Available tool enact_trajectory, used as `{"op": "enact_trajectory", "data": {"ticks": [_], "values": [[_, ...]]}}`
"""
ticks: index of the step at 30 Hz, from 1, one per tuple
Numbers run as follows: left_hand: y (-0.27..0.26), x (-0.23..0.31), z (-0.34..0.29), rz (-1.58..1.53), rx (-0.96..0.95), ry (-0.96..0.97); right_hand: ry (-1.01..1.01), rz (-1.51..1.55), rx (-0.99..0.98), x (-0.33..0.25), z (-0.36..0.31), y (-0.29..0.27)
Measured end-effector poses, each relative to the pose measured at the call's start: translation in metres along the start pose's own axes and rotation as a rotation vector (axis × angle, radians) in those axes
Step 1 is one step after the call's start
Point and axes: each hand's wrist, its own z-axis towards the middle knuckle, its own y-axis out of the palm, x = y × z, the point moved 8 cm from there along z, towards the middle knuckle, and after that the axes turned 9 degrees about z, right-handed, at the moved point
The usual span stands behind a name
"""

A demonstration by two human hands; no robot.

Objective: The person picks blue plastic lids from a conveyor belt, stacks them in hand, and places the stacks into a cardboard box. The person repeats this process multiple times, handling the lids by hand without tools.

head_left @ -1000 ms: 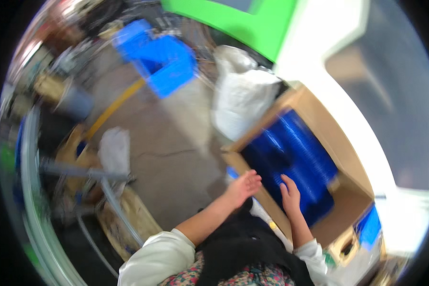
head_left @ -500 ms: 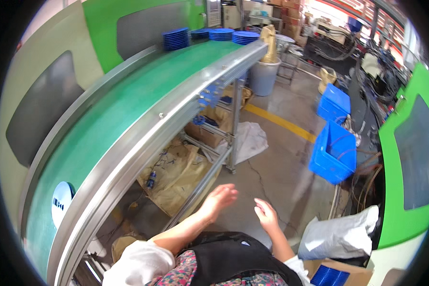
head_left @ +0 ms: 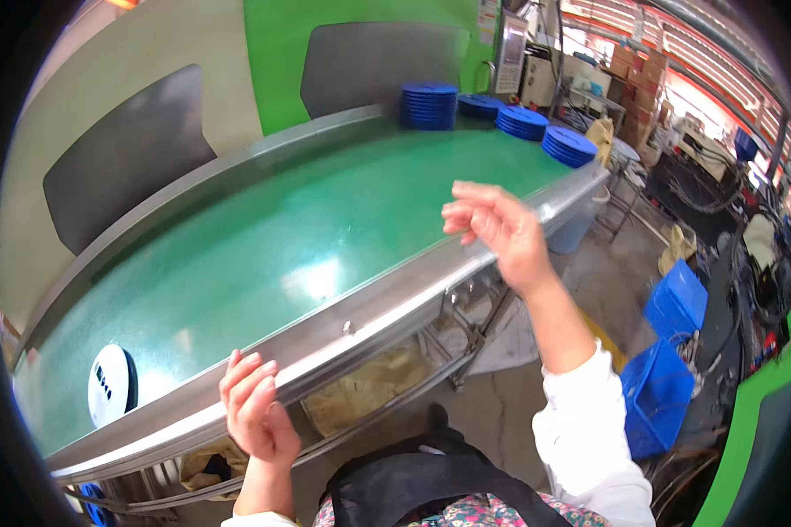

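My left hand (head_left: 259, 411) is raised in front of the near metal rail (head_left: 347, 327), its fingers loosely bent and apart, with nothing in them. Farther right, my right hand (head_left: 501, 230) is held up over the rail and the edge of the green conveyor belt (head_left: 343, 220); its curled fingers are apart and empty. At the belt's left end lies a pale round disc (head_left: 108, 386) with dark slots. Blue round discs stand in several piles at the far end: a tall stack (head_left: 429, 107), a low one (head_left: 480, 107), and two medium ones, a middle stack (head_left: 522, 123) and a right stack (head_left: 570, 147).
A green and cream machine housing (head_left: 272, 61) with dark panels stands behind the belt. Blue plastic bins (head_left: 657, 395) and loose cables lie on the floor at the right. Under the conveyor there is a tan sack (head_left: 369, 386) beside the metal frame.
My view has turned so that the belt spreads across more of it. Both hands have come up from low before my body to the rail, the right one farther out.
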Motion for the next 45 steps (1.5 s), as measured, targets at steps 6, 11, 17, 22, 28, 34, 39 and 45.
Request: {"op": "enact_trajectory", "data": {"ticks": [6, 11, 17, 22, 28, 34, 39, 45], "values": [[0.04, -0.013, 0.029, 0.168, 0.02, -0.255, 0.241, -0.104, 0.224, 0.088, 0.228, -0.178], [0.059, -0.029, 0.026, 0.45, 0.072, -0.525, 0.622, -0.018, 0.582, 0.271, 0.309, -0.33], [0.05, -0.028, 0.019, 0.561, 0.11, -0.616, 0.862, 0.329, 0.68, 0.408, 0.315, -0.299], [0.055, -0.025, 0.024, 0.653, 0.054, -0.628, 0.771, 0.353, 0.688, 0.444, 0.335, -0.305], [0.057, -0.023, 0.024, 0.691, 0.091, -0.66, 0.846, 0.35, 0.785, 0.432, 0.335, -0.295], [0.064, -0.022, 0.029, 0.757, 0.022, -0.653, 0.794, 0.482, 0.82, 0.434, 0.334, -0.295], [0.066, -0.023, 0.028, 0.762, 0.013, -0.654, 0.71, 0.631, 0.806, 0.449, 0.34, -0.291], [0.068, -0.022, 0.033, 0.744, 0.016, -0.656, 0.605, 0.548, 0.906, 0.444, 0.341, -0.285]]}}
